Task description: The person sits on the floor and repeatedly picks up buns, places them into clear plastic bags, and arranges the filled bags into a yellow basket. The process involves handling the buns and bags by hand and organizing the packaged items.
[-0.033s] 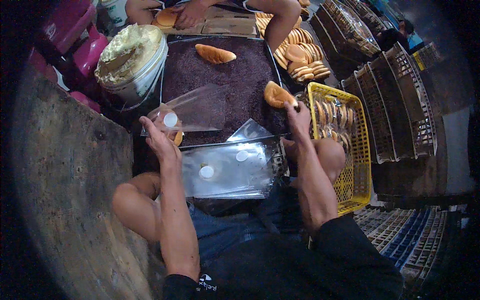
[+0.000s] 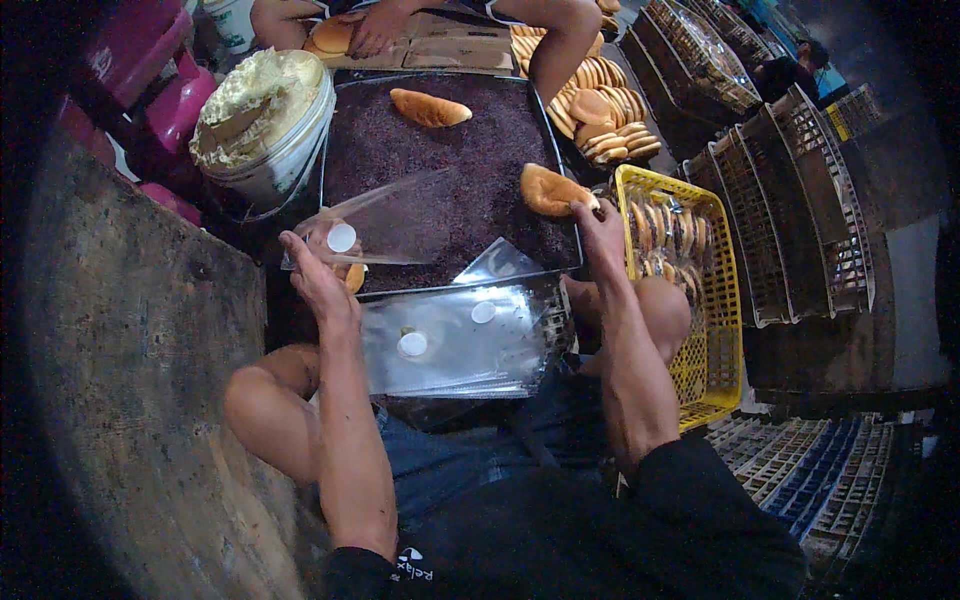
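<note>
Down at the near edge of the dark rectangular metal tray of chocolate sprinkles, the left hand pinches a clear plastic bag with a round white sticker, fingers closed on its near corner; the bag juts out flat over the tray's left half, its mouth pointing toward the middle. Something orange shows under the palm, too hidden to name. The right hand sits at the tray's right rim, fingertips closed on a golden oblong bun that rests on the sprinkles just inside that edge. A second elongated bun lies well apart near the far rim, with open sprinkle bed between the two. A stack of clear sticker-sealed bags lies on the lap, touching the tray's near edge. Just right of the right wrist stands a yellow plastic mesh basket with packed buns inside, leaving little room on that side. Left of the tray, a white bucket of pale cream crowds the corner. Another person's hand works at the far edge.
</note>
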Demonstrator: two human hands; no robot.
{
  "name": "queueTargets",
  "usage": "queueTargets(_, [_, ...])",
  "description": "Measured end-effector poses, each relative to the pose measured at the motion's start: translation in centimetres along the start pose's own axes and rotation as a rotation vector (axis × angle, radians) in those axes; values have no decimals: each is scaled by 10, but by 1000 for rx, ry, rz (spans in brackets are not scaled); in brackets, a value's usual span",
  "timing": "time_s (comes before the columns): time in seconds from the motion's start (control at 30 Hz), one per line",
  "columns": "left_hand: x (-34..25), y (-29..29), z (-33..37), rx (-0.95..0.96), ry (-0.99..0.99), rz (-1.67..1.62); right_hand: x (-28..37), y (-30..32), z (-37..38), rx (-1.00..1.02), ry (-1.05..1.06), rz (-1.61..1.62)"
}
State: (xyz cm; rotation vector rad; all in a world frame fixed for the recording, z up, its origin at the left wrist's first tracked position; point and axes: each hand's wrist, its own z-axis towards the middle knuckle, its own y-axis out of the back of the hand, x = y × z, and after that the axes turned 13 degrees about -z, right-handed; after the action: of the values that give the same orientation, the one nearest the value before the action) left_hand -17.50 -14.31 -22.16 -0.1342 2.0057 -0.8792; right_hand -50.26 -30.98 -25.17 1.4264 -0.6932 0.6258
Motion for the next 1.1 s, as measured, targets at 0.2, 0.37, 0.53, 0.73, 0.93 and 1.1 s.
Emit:
queueTargets(0.2, [17, -5, 17, 56, -188, 249, 81, 81, -29, 417, -163, 432])
queueTargets(0.37, [49, -45, -41, 414, -64, 250, 71, 56, -30, 548, -47, 615])
queueTargets(0.53, [83, -61, -95, 405, 239, -74, 91, 39, -60, 459, 51, 479])
queueTargets(0.73, [71, -76, -91, 339, 448, -410, 110, 52, -79, -145, 863, -108])
queueTargets(0.93, [98, -150, -124, 502, 298, 159, 109, 104, -55, -292, 981, -556])
queueTargets(1.1, [136, -176, -165, 878, 389, 465, -45, 177, 27, -51, 183, -196])
